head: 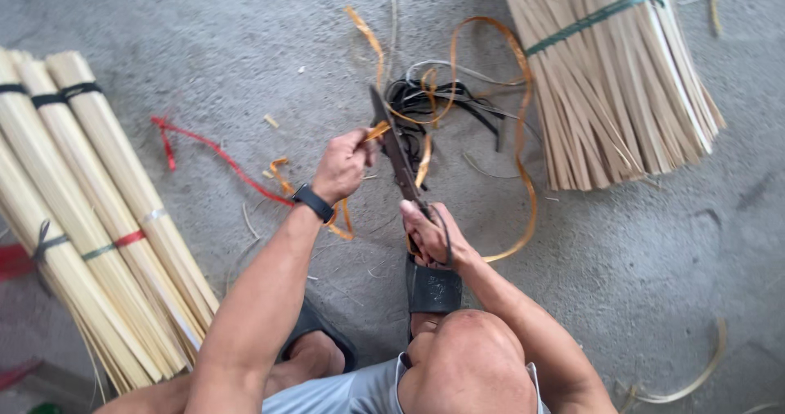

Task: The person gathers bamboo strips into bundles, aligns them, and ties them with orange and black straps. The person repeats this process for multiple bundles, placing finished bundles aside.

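Fingers of your left hand [343, 164] pinch one orange strip [378, 131] against one dark blade [394, 148]; your right hand [429, 236] is clenched around its handle. Risk, as judged: blade slip toward the pinching fingertips. Count: two stick bundles, left [90, 218] and upper right [613, 78]; one red cord [214, 154].

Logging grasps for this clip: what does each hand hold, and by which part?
Left hand pinches the orange strip near its end. Right hand grips the dark knife by its handle, blade pointing away.
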A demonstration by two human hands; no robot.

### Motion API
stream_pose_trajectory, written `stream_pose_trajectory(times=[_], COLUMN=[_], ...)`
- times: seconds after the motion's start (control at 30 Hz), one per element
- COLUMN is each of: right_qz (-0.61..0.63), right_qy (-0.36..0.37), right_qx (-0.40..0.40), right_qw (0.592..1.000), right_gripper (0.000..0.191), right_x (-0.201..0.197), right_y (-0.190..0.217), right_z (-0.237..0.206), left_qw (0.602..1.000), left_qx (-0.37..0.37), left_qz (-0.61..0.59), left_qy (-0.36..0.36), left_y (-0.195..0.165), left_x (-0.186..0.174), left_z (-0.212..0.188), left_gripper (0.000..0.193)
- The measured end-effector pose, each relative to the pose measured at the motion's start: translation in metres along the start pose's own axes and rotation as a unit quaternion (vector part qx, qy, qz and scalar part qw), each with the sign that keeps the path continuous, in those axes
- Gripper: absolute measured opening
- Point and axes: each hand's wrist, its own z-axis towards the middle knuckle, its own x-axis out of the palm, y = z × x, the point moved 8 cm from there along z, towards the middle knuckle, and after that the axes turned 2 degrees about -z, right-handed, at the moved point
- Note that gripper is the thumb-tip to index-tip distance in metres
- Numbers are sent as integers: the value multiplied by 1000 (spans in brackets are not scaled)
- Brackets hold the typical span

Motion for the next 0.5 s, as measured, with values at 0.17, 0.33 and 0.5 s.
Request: stream_pose_trajectory(times=[0.17,0.33,0.5], right_qz=[-340,-499,-389], right_qy=[-158,-265,-387], right_qx=[-117,-340,-414], right_qw=[920,752,726], right_gripper=[49,48,12], right_x=[-28,-44,-160], right_y=[21,78,182], right_z=[12,-1,-18], left_qw=[993,987,984], left_qx=[-71,-96,-118], left_qz=[-9,-43,-36], left_qy=[-90,-121,-129], left_y=[31,47,53], left_x=[-29,-43,-46], left_z=[-3,-7,-17], left_gripper=[21,20,21])
